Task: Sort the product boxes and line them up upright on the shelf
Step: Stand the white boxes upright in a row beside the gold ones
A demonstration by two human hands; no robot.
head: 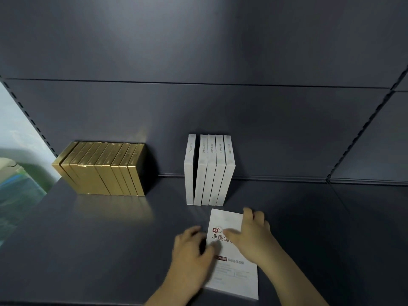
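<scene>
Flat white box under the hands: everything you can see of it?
The flat white box is thin, cardboard-looking, lying face up on the dark shelf, just in front of the upright white boxes, a narrow gap between. Its face shows a red logo, dark Chinese characters, a red label and fine print. The left hand holds its left edge, thumb on top; the right hand lies across its face, blurred.

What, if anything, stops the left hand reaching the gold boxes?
Likely nothing, so yes: the left hand holds the flat white box by its left edge, and only bare shelf lies between it and the gold boxes.
</scene>
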